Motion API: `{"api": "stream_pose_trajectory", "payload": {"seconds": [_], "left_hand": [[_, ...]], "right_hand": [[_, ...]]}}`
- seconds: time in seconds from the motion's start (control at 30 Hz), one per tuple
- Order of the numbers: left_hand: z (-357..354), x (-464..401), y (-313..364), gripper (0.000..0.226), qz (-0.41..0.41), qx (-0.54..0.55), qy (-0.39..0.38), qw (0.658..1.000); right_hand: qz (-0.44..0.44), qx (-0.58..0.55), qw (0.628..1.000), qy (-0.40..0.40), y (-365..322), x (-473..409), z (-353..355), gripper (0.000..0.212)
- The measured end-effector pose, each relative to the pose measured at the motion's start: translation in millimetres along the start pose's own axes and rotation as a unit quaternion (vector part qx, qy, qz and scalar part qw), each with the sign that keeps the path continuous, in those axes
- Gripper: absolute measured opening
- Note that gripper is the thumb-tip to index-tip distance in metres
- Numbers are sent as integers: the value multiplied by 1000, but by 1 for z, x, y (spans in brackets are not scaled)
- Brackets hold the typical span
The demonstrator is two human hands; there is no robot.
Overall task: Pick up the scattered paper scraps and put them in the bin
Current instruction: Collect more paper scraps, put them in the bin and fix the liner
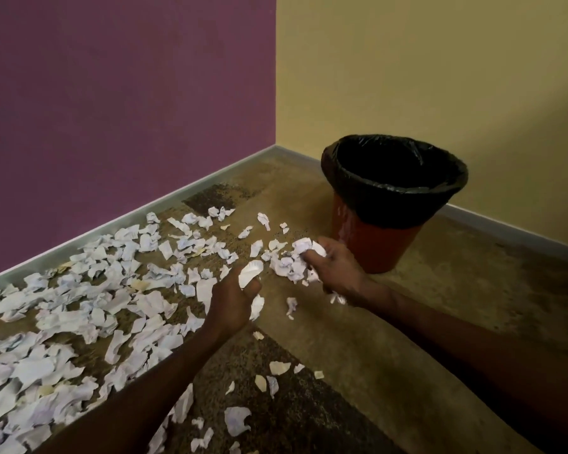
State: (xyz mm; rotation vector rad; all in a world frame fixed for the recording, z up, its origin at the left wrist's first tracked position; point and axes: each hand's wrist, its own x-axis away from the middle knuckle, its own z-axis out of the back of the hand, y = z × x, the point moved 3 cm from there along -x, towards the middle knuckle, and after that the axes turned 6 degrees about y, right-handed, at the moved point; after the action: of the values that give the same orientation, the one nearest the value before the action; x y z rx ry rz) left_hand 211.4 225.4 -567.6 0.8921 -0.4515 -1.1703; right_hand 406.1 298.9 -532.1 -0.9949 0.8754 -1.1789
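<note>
Scraps of torn white paper point(89, 309) cover the carpet point(391, 339) in a broad band along the purple wall point(118, 103), thinning out toward the corner where the bin point(379, 237) stands. The bin is a red-orange tub with a black liner point(374, 194) folded over its rim, upright, close to the yellow wall point(440, 70); nothing can be made out inside it from this angle.

Left hand point(232, 301): grip curled, fingers pinching one pale curved scrap point(250, 272), held just above the floor near the inner edge of the litter.

Right hand point(336, 267): grip closed round a crumpled wad of scraps point(304, 249), with more paper showing under the palm. It sits just beside the bin's lower wall, below rim height.

Step in hand, as judged: gathering, with both hands loaded and not yet at the rim. Most of the litter remains on the floor, so the task is early.

Next move calls for lifting the right hand up and over the liner edge before letting go, since loose pieces under the palm could slip out on the way. The left can follow or collect more first.
</note>
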Motion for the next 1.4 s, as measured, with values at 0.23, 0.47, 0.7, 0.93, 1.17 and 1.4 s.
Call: {"api": "stream_pose_trajectory", "payload": {"seconds": [0.23,0.47,0.7,0.93,1.17,1.4], "left_hand": [[-10,-53,93,42,-60,69,16,996],[-34,-102,178,30,-124,142,-18,982],[-69,-139,224,14,-114,196,-31,973],[-103,-160,262,23,-114,188,15,975],[-152,-180,284,85,-41,138,-157,977],[-149,-191,271,106,45,230,-210,949]], "right_hand": [[188,111,960,175,-92,-51,89,21],[318,267,852,320,-125,-113,151,22],[112,450,866,184,-65,-173,166,62],[147,159,901,376,-69,-158,197,29],[129,26,877,461,-58,-126,218,23],[150,39,890,429,-53,-113,204,21]]}}
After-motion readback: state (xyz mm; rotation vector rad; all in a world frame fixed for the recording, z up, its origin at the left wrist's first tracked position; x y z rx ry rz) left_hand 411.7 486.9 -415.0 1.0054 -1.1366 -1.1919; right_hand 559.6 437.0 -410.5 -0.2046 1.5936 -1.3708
